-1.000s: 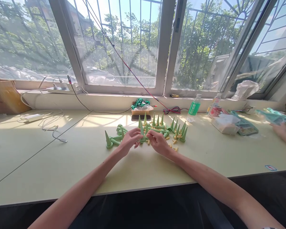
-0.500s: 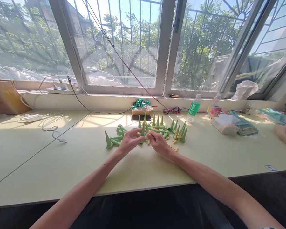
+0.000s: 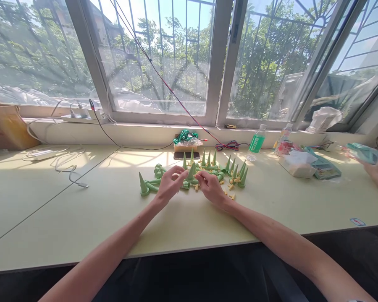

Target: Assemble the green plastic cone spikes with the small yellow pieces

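Note:
Between my hands a green cone (image 3: 191, 172) leans slightly to the right. My left hand (image 3: 171, 183) has its fingers curled around the cone's left side, thumb and fingertips against it. My right hand (image 3: 210, 187) is closed in a pinch at the cone's right side; what its fingertips hold is too small to make out. Several green cones stand upright behind and to the right, one of them (image 3: 243, 178) at the right end. Another cone (image 3: 143, 185) stands at the left beside lying green pieces. Small yellow pieces (image 3: 231, 187) lie scattered right of my right hand.
Behind the cones are a dark phone (image 3: 186, 155) and a small box (image 3: 188, 147) with green material. A bottle with a green label (image 3: 257, 142) and a tissue pack (image 3: 298, 164) are at the right. Another person's hand (image 3: 376, 170) is at the far right; a white cable (image 3: 72, 170) lies left.
The green cone between my hands has tilted and shifted slightly right. My left fingers have moved up along it. At the far right, the other person's hand and a plastic package have moved.

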### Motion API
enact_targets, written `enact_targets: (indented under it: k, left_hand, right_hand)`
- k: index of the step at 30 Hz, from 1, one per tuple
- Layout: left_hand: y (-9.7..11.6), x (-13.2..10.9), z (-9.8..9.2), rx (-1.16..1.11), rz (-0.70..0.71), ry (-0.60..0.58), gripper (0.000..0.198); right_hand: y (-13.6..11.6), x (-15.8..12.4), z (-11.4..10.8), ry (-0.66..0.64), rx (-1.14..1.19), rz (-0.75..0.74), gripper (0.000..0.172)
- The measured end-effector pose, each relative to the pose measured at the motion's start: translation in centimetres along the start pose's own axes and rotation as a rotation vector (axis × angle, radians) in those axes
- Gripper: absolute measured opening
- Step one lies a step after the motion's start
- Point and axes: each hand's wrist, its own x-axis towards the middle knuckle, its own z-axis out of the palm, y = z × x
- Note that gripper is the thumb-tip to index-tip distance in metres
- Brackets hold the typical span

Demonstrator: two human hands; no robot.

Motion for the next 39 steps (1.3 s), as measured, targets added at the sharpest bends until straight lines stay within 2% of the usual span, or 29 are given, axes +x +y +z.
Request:
enact_targets:
  k: [5,10,17,39]
  left_hand:
    - [0.06,0.12,-0.10,-0.031,-0.151,-0.037,0.045]
    - [-0.07,0.16,0.04,-0.070,-0.280,-0.097,0.038]
    - [0.22,0.05,-0.03,-0.136,-0.301,-0.185,0.031]
    - [0.28,0.14,-0.17,-0.408,-0.478,-0.275,0.030]
  right_hand:
    - [-0.16,0.03,-0.12,0.014,-0.037,-0.047,0.033]
    - [-0.62,0.13,-0.46,0.019,-0.071,-0.079,0.035]
    - [-0.39,0.11,-0.59,0.009,-0.056,-0.087,0.035]
    - [0.12,0.21,-0.55,0.011,-0.035,-0.102,0.030]
